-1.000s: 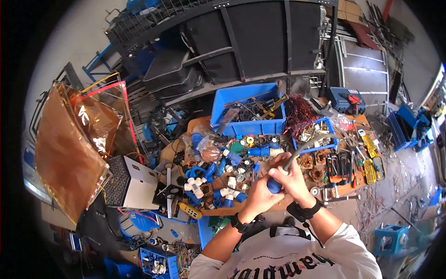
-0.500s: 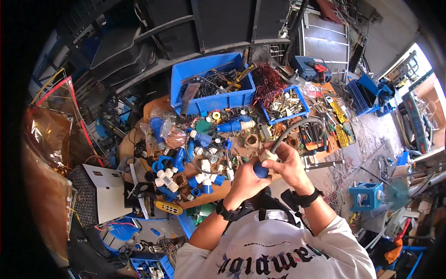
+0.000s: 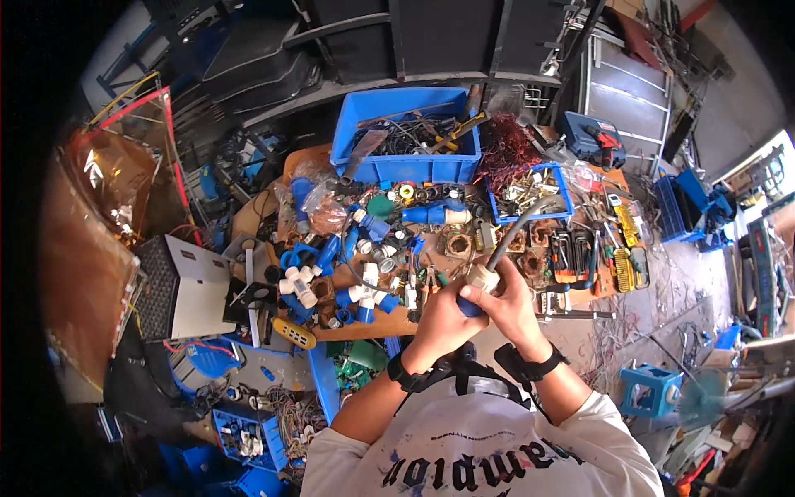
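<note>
Close to my body, over the table's near edge, both hands hold a blue industrial plug with a white collar (image 3: 480,278). My left hand (image 3: 445,321) is wrapped round the blue body, which is mostly covered by the fingers. Around the white collar, my right hand (image 3: 507,308) is closed, its thumb lying across toward the left hand. A grey cable (image 3: 517,228) rises out of the collar and bends to the right near the small blue tray (image 3: 567,195). Left of my hands lie pliers (image 3: 430,280) and a white and blue branched connector (image 3: 364,296).
A large blue bin (image 3: 410,168) of cables and tools stands at the table's back. Several hand tools (image 3: 621,240) cover the right side. More blue plugs (image 3: 435,214) lie mid-table. A yellow power strip (image 3: 294,334) sits at the left edge, beside a white-topped case (image 3: 199,286).
The view has swung left, so the table appears farther right. The cable's arch has straightened and its bend reaches less far right. Both hands stay closed on the plug.
</note>
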The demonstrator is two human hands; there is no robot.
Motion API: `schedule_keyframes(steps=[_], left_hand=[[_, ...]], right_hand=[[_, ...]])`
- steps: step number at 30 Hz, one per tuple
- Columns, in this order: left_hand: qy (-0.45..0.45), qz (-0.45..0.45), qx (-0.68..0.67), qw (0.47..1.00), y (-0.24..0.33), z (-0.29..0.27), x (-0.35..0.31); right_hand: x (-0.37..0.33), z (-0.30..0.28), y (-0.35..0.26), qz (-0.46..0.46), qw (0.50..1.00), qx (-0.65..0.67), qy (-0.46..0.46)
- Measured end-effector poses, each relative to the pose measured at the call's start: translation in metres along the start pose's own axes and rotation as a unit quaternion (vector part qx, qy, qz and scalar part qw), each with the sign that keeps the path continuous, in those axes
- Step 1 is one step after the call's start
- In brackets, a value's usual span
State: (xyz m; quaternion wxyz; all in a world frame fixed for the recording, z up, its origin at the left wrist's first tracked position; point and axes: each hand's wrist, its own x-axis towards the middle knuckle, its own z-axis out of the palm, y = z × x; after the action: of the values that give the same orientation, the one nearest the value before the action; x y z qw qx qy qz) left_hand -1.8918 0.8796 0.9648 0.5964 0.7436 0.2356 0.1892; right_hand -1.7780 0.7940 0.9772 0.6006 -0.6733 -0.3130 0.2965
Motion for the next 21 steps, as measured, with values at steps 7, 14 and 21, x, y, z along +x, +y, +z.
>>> schedule_keyframes(steps=[7,14,21], left_hand=[[0.068,-0.084,0.051,0.993,-0.014,0.053,-0.021],[0.029,-0.153,-0.096,0.983,0.016,0.070,-0.054],[0.041,-0.122,-0.133,0.983,0.020,0.106,-0.053]], right_hand=[[-0.017,-0.035,0.019,0.020,0.994,0.104,-0.033],[-0.017,-0.071,0.034,0.087,0.901,0.307,-0.293],[-0.023,-0.099,0.022,0.103,0.898,0.287,-0.316]])
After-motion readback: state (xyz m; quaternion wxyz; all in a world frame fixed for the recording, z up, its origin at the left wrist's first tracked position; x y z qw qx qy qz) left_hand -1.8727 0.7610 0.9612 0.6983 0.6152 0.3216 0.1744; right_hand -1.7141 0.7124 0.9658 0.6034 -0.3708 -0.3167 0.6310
